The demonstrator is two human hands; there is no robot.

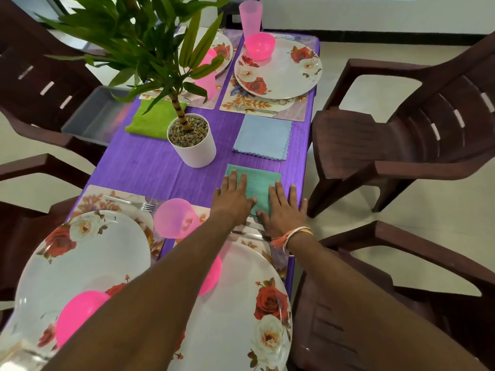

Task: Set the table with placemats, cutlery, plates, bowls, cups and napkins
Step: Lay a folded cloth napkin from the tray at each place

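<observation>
The left hand (234,195) and right hand (284,207) lie flat, fingers straight, pressing on the teal napkin (258,180). The napkin sits by the right edge of the purple table (150,167), just beyond the near right plate (241,290). A blue napkin (262,136) lies just farther off. What may be cutlery (251,228) shows between the wrists, mostly hidden.

teal napkin (257,187), purple tbl (150,167)
</observation>
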